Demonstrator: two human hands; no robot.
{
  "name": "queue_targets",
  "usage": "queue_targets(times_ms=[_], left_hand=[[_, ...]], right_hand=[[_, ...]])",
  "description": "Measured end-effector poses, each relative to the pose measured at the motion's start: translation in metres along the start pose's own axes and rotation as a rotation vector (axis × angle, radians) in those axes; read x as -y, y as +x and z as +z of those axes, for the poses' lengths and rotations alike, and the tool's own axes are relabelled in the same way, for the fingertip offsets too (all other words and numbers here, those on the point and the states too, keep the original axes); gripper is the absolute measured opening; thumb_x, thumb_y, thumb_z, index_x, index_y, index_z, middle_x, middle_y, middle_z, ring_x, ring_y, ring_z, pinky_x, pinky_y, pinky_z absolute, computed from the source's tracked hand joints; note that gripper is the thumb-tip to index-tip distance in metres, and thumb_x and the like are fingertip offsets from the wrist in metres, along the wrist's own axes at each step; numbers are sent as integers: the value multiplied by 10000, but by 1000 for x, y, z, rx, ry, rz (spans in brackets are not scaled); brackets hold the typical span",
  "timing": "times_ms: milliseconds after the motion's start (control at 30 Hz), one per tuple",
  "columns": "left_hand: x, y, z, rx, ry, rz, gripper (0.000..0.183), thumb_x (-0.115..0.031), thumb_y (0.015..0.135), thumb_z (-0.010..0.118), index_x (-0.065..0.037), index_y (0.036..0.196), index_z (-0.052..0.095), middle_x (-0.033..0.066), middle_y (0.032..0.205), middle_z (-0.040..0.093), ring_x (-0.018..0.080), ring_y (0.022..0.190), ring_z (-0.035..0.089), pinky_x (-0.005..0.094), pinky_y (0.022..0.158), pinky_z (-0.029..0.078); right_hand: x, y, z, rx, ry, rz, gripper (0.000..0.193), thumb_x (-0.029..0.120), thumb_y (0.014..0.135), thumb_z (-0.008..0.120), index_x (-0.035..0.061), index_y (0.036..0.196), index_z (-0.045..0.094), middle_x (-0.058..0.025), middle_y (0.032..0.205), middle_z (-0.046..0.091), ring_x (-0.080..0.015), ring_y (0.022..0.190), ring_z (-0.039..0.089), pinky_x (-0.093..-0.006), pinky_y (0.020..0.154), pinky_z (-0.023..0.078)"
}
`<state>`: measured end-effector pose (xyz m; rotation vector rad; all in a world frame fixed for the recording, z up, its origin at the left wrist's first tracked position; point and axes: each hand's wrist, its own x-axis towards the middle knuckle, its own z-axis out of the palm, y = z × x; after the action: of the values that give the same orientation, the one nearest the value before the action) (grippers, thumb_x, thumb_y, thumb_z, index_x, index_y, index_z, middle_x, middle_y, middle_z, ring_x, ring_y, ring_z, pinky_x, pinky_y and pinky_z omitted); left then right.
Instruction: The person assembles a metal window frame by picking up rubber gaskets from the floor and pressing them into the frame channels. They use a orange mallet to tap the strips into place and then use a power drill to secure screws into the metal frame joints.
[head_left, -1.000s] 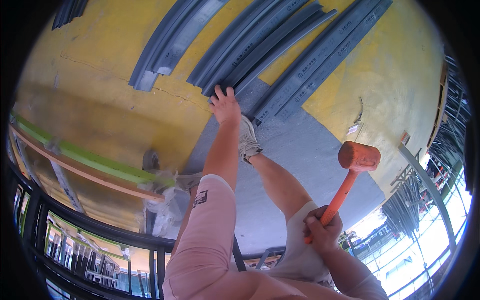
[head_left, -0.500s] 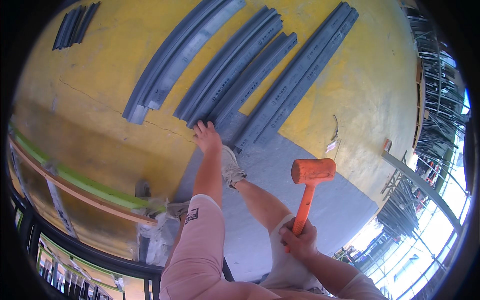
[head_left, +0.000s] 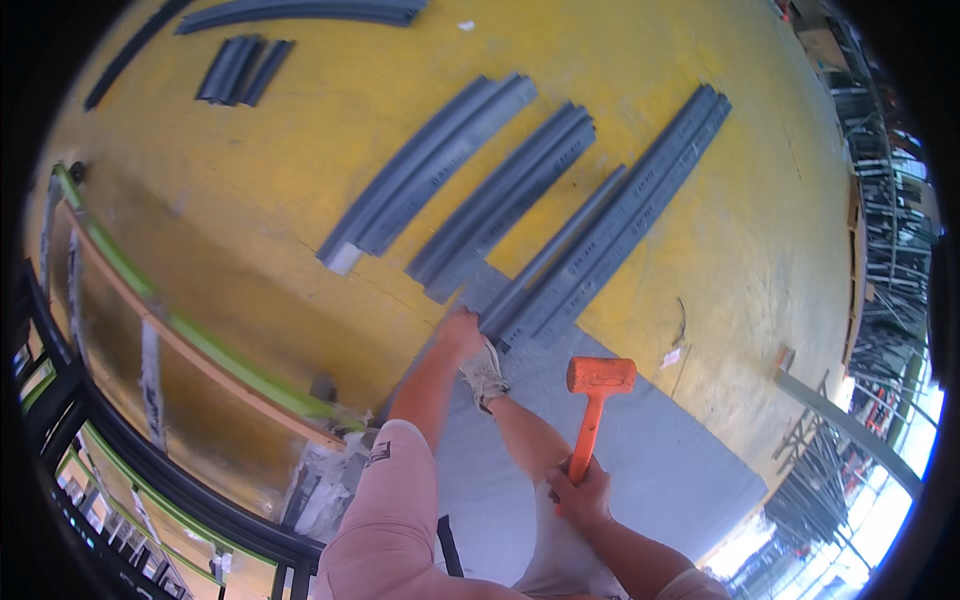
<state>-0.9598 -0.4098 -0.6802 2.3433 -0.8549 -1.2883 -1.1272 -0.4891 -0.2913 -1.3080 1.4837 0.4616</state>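
While L hand (head_left: 460, 332) is down at the near end of a thin grey strip (head_left: 560, 245), by the far tip of the grey floor patch (head_left: 630, 440), R hand (head_left: 583, 490) has its fingers wrapped round the handle of an orange mallet (head_left: 601, 376), head up, over the patch & clear of all profiles. L grip: blurred, can't tell if it's closed on the strip or just resting there. Strip runs from the patch's far tip out past it, alongside a long grey profile pair (head_left: 640, 215); pair's near end sits on the patch. Progress, my read: part-way. Two grey profile groups, middle (head_left: 510, 195) & left (head_left: 425, 170), lie laid out beyond the patch, approx parallel, no hand on them; strip looks separate from the pair, so prob the piece being worked. Can't tell which pcs are finished. Surface: patch is flat, dull; yellow floor (head_left: 270, 190) around it is scuffed, cracked left of patch. Room: short dark bundle (head_left: 240, 70) far left beyond patch, green-edged rack (head_left: 200, 345) & black rails (head_left: 195, 505) left of it, metal bar stock (head_left: 815, 500) right, bright light behind that.
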Motion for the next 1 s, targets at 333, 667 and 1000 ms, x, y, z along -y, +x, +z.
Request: queue_targets(times_ms=[333, 667, 1000], left_hand=[[-93, -311, -248, 321, -642, -191, 648, -272, 750, 795, 32, 1289, 599, 192, 1151, 658, 295, 1063, 628, 398, 931, 488], [-192, -545, -314, -1, -1526, -87, 908, -130, 823, 819, -71, 1553, 283, 136, 1307, 567, 257, 1151, 611, 398, 980, 517], [-229, -610, -332, -537, -1216, -59, 978, -187, 864, 787, -101, 1610, 160, 183, 1437, 518, 296, 1308, 508, 413, 1110, 410]], right_hand=[[-24, 17, 5, 60, 554, 30, 164, 151, 1000, 593, 44, 980, 470, -94, 759, 628, -184, 538, 585, -333, 465, 475], [184, -150, 22, 911, 792, -94, 338, 207, 991, 578, 124, 1300, 468, -105, 1119, 644, -301, 987, 673, -538, 857, 563], [287, -300, 89, 1093, -89, -694, 558, -62, 784, 649, 43, 1319, 531, -7, 963, 602, -140, 811, 605, -285, 738, 504]])
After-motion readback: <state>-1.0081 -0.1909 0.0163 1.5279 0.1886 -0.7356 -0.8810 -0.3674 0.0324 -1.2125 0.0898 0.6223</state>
